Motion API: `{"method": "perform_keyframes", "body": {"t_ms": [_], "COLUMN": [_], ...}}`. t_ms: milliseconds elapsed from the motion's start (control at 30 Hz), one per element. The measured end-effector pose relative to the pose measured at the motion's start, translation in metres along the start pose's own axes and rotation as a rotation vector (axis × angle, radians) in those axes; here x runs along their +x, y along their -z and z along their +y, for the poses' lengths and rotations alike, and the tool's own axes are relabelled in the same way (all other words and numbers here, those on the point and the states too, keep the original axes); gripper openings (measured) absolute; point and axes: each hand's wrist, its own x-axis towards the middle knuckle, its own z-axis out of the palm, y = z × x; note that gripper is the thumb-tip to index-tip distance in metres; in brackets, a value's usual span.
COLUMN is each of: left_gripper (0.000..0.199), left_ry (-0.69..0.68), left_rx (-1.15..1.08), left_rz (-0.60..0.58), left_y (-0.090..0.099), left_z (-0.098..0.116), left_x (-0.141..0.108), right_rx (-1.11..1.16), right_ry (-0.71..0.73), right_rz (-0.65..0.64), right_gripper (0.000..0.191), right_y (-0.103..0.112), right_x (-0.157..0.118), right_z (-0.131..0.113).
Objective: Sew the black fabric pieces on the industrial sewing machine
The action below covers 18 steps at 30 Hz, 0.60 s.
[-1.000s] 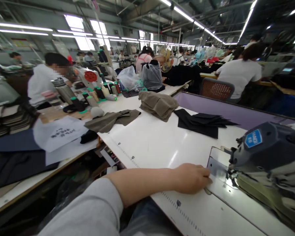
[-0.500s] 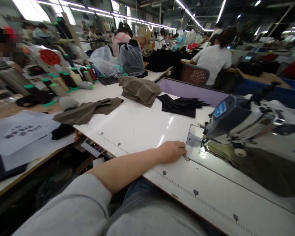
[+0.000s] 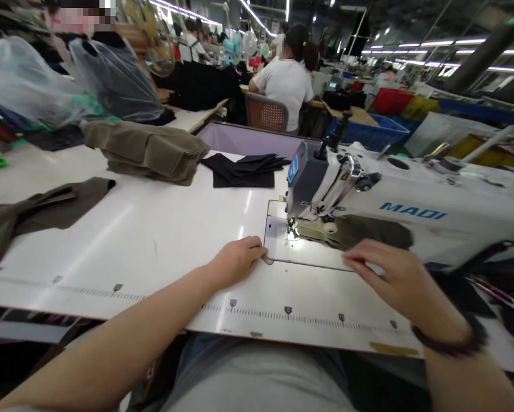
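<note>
Into view came the right hand (image 3: 391,274) since the earlier frame. On the white table (image 3: 183,229) stood a sewing machine (image 3: 411,197), olive cloth (image 3: 363,229) beneath its arm. The left hand (image 3: 236,261) curled at the metal plate (image 3: 278,230); the right, half-closed, was near the cloth; whether either gripped anything couldn't be told.

Glossy tabletop (image 3: 188,220), matt olive cloth (image 3: 355,230)
The needle plate (image 3: 276,226) is shiny metal; black cloth (image 3: 243,175) by the far edge looks matt.

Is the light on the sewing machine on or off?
On: a bright white glow shows under the sewing machine, lighting the metal plate there. The bulb itself is hidden.
</note>
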Motion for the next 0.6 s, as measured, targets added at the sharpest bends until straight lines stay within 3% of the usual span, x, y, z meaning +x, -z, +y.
{"method": "perform_keyframes", "body": {"t_ms": [133,233,400,600], "left_gripper": [0.026,0.027,0.028,0.029], "left_ry": [-0.004,-0.005,-0.004,-0.014], "left_rx": [-0.002,-0.002,-0.016,-0.015], "left_rz": [0.001,-0.002,-0.012,-0.018], "left_y": [-0.003,-0.004,-0.004,-0.001], "left_z": [-0.002,-0.003,-0.005,-0.003], "left_x": [0.001,0.001,0.000,0.001], "right_rx": [-0.136,-0.157,-0.172,-0.247], "right_ry": [-0.208,-0.200,-0.185,-0.313], "right_rz": [0.026,-0.031,-0.060,0.071], "right_gripper": [0.018,0.014,0.021,0.032], "right_y": [-0.033,-0.043,-0.044,-0.034], "right_x": [0.034,0.043,0.043,0.041], "right_z": [0.024,0.034,0.041,0.055]}}
